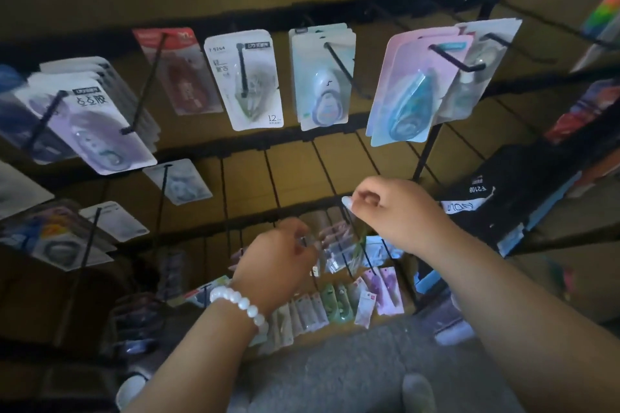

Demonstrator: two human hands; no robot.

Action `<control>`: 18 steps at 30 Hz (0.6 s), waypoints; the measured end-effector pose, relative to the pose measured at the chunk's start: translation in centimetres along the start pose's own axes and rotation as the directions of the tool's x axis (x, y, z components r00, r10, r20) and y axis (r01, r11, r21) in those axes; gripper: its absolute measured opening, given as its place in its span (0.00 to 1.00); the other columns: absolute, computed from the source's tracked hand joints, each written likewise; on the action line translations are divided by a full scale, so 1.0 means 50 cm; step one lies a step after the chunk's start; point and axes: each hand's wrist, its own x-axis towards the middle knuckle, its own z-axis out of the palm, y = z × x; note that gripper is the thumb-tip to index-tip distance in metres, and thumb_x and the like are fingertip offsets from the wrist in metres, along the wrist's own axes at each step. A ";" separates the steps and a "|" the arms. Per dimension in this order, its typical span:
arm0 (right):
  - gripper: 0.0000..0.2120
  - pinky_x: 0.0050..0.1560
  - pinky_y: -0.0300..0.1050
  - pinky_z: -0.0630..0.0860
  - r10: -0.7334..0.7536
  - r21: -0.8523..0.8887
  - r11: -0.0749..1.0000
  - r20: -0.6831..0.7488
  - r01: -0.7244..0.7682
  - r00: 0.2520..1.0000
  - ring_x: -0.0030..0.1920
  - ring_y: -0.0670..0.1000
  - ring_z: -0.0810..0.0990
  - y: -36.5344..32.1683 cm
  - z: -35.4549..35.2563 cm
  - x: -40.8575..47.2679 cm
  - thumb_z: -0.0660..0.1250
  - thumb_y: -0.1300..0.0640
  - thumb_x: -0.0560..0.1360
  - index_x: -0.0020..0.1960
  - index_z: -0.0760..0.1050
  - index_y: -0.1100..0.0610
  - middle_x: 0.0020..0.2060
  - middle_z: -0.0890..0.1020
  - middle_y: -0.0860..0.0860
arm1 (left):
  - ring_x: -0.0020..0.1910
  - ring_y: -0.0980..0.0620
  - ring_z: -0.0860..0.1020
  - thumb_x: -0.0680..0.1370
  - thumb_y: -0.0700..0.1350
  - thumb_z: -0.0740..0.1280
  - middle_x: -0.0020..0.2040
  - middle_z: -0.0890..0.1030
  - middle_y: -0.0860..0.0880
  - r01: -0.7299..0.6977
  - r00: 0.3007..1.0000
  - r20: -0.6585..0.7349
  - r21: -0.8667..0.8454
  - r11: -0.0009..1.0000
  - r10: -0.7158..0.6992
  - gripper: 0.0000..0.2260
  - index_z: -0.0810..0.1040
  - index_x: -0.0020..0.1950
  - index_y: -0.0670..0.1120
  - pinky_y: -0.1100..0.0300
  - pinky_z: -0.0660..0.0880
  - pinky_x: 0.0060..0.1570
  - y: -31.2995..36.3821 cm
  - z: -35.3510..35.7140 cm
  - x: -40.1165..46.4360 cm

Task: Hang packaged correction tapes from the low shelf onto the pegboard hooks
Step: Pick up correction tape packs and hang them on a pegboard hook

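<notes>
Pegboard (295,174): dim, hooks jutting out.
Right hand (399,211): pinches clear packet (349,241) by its top, hanging below.
Left hand (278,261): curled on packet's left edge.
Hook (339,191): just beside right fingertips.

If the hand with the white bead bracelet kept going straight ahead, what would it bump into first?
Probably the clear packets hanging on the low hooks, right in front of the left hand. Depth is hard to judge; its fingertips may already touch one.
</notes>
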 end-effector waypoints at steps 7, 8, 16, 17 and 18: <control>0.07 0.39 0.44 0.75 -0.217 0.039 0.976 0.136 0.214 0.967 0.37 0.45 0.77 0.069 0.013 0.012 0.63 0.48 0.76 0.46 0.76 0.50 0.37 0.79 0.47 | 0.32 0.58 0.78 0.79 0.48 0.64 0.34 0.80 0.52 -0.006 0.999 -0.053 -0.023 1.000 0.005 0.07 0.75 0.57 0.53 0.64 0.72 0.30 0.016 0.117 0.030; 0.07 0.40 0.45 0.75 -0.234 0.044 0.972 0.168 0.230 0.957 0.38 0.45 0.76 0.079 0.023 0.005 0.63 0.47 0.76 0.47 0.77 0.50 0.38 0.79 0.47 | 0.32 0.59 0.77 0.79 0.48 0.64 0.34 0.79 0.52 -0.014 0.999 -0.044 -0.014 1.000 0.013 0.06 0.74 0.56 0.53 0.65 0.70 0.30 0.012 0.137 0.032; 0.08 0.43 0.45 0.74 -0.169 0.009 0.985 0.232 0.172 0.958 0.40 0.44 0.76 0.203 0.191 -0.007 0.63 0.44 0.76 0.47 0.75 0.48 0.39 0.79 0.47 | 0.45 0.54 0.81 0.79 0.52 0.63 0.47 0.83 0.53 -0.005 0.999 0.039 0.036 0.999 0.004 0.11 0.75 0.60 0.55 0.63 0.75 0.43 -0.111 0.292 0.074; 0.09 0.43 0.45 0.74 -0.145 0.002 0.989 0.236 0.149 0.961 0.40 0.44 0.76 0.224 0.218 -0.002 0.62 0.44 0.76 0.47 0.75 0.48 0.40 0.79 0.47 | 0.46 0.54 0.81 0.79 0.53 0.63 0.47 0.83 0.53 -0.002 0.999 0.044 0.045 0.999 0.000 0.12 0.75 0.61 0.54 0.63 0.75 0.45 -0.135 0.316 0.081; 0.09 0.43 0.44 0.74 -0.130 -0.005 0.991 0.235 0.135 0.963 0.40 0.44 0.76 0.246 0.244 0.002 0.62 0.44 0.76 0.47 0.75 0.48 0.40 0.79 0.47 | 0.47 0.53 0.82 0.78 0.53 0.63 0.47 0.83 0.53 0.000 0.999 0.053 0.046 0.999 -0.003 0.12 0.75 0.61 0.54 0.61 0.77 0.47 -0.162 0.342 0.088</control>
